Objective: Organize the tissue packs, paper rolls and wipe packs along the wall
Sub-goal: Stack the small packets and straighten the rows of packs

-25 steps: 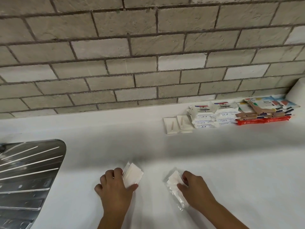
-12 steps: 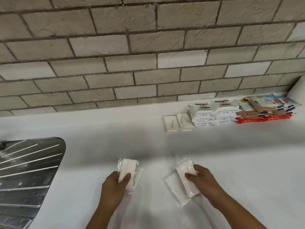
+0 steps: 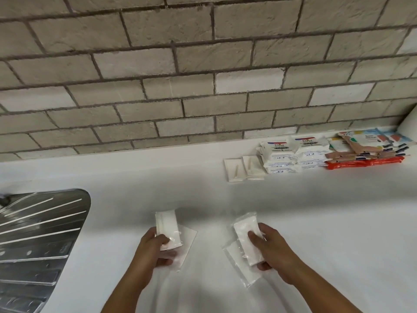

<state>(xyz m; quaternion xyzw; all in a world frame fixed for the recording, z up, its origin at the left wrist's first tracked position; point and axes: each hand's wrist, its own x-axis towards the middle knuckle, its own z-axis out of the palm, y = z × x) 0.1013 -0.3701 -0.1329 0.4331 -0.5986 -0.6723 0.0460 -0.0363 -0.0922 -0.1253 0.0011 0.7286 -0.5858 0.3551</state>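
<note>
left hand point(image 3: 150, 247) gripping flat white pack point(image 3: 168, 230), right hand point(image 3: 270, 249) crinkly one point(image 3: 247, 239)

Beside the ribbed, shiny metal drainboard point(image 3: 40, 233), the white countertop point(image 3: 316, 222) looks smooth and matt, the brick wall point(image 3: 180, 75) behind it rough, and the Dove wipe packs point(image 3: 293, 154) glossy plastic.

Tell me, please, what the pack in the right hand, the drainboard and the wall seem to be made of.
Pack in the right hand: likely soft white paper tissue in clear glossy plastic film; the film crinkles and glints. Drainboard: apparently stainless steel, shiny, with pressed ribs reflecting light. Wall: rough matte brick or brick-look tile, with dark recessed joints.
</note>
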